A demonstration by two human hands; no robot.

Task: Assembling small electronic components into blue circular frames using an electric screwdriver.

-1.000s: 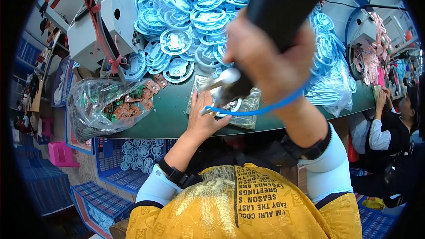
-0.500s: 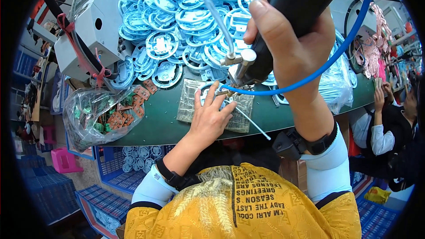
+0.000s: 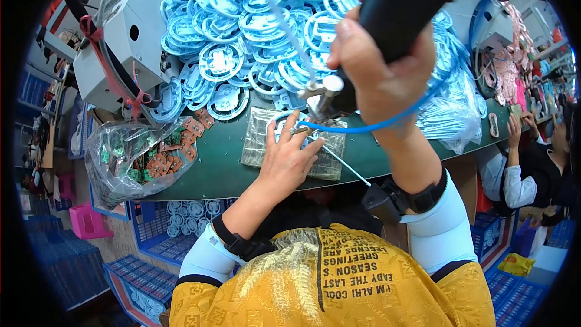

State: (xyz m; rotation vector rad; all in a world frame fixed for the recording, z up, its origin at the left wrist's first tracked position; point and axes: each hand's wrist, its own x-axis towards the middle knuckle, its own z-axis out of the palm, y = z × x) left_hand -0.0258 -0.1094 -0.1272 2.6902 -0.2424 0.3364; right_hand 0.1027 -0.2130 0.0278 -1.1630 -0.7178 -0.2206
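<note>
My right hand is wrapped around the black body of a powered screwdriver. Its metal nose points down at a light-blue ring-shaped plastic part on a tape-wrapped pad. Over that part lies my left hand, its fingers spread and the tips close to the screwdriver's nose. A thin pale-blue stick sticks out from the part toward me. Fingers and tool nose hide much of the part, so the bit's contact point cannot be made out. A blue hose curves from the tool's nose.
A large heap of light-blue plastic rings covers the back of the green table. At left are a clear bag of circuit boards and a grey metal box. Bagged sticks lie right. Another person sits far right.
My right hand and the screwdriver have shifted left, and the right forearm and blue hose have moved with them. My left hand stays in place on the part.
</note>
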